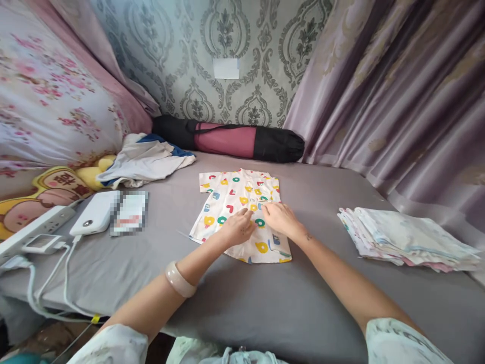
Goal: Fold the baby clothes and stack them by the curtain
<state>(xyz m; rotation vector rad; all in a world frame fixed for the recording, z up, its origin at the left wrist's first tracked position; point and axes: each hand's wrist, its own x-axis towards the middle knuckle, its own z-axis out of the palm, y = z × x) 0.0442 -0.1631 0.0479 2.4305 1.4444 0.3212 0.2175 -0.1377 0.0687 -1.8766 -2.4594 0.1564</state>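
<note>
A small short-sleeved white shirt (235, 197) with red, yellow, green and blue prints lies spread on the grey sheet. Its right side is partly folded inward, and the left sleeve lies flat. My right hand (281, 218) is closed on the folded part, fingertips pointing toward the shirt's middle. Close beside it, my left hand (239, 227) rests over the middle of the shirt with its fingers curled together at the cloth. The fingertips of both hands are partly hidden. A pale bangle (180, 279) circles my left forearm.
At the right lies a stack of folded clothes (405, 235). A rolled black and pink bag (227, 140) lies along the wall. On the left are a crumpled white and blue garment (149, 159), a power bank (95, 212), a power strip (34, 235) with cables and a yellow cushion (49, 197).
</note>
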